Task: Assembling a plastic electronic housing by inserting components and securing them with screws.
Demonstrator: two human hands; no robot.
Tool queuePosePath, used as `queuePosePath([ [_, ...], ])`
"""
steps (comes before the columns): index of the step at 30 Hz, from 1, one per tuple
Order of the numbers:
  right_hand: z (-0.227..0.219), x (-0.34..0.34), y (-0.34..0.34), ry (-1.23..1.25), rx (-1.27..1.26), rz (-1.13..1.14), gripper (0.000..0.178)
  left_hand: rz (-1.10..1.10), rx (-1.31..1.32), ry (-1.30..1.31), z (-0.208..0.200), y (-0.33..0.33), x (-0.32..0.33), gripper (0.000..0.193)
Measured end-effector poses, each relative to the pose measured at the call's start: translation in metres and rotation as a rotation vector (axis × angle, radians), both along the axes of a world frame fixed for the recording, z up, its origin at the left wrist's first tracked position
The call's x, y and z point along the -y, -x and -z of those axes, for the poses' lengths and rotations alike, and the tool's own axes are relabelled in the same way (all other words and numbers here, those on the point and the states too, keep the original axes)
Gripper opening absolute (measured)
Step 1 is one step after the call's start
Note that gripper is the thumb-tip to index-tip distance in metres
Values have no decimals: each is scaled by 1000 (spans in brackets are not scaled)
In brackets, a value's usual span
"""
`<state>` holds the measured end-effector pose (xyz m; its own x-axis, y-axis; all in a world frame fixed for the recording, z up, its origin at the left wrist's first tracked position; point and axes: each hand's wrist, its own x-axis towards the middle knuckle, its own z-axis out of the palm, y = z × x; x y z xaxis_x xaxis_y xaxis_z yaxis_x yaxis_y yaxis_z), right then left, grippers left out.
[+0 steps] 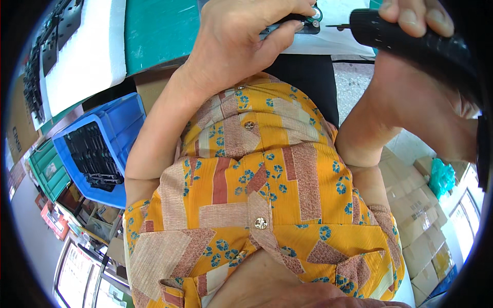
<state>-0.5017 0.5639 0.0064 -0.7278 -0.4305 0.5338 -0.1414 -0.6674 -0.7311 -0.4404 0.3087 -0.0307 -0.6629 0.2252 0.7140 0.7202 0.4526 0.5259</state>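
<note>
My left hand [233, 38] is closed around a small black part [309, 26] at the top of the view, thumb and fingers pinching it near its end. A round green-rimmed piece [314, 14] shows at that end; the rest of the part is mostly hidden by my fingers. On the right, my right hand [411, 97] grips a black power screwdriver [374, 32], its fingers wrapped over the body. The tool lies nearly sideways, and its thin bit points left at the part. A small gap separates the bit's tip from the part.
A teal tabletop [159, 36] spans the far side, with white foam sheet [100, 46] and black parts [59, 33] at far left. Below stands a blue crate [132, 115] of black pieces, beside a green crate [49, 167]. Cardboard boxes [411, 200] are stacked at right.
</note>
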Motion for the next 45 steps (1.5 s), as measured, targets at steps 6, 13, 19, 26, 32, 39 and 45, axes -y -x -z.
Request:
queuePosePath([
  [6, 19, 5, 2, 45, 38, 2, 91, -7, 13, -1, 13, 7, 19, 26],
  [13, 30, 10, -3, 77, 64, 6, 91, 19, 104, -3, 10, 0, 28, 25],
  [19, 24, 13, -1, 65, 73, 7, 91, 30, 78, -58, 9, 1, 21, 23],
  [26, 3, 5, -3, 14, 49, 6, 91, 48, 26, -117, -2, 2, 4, 23],
  [32, -12, -1, -5, -41, 26, 19, 91, 27, 59, -100, -10, -3, -8, 23],
  [39, -28, -3, -8, -112, -5, 36, 90, 28, 11, -201, -1, -2, -18, 25],
  [45, -36, 0, -8, -151, -14, 43, 90, 10, 5, -204, 4, 1, -24, 24],
])
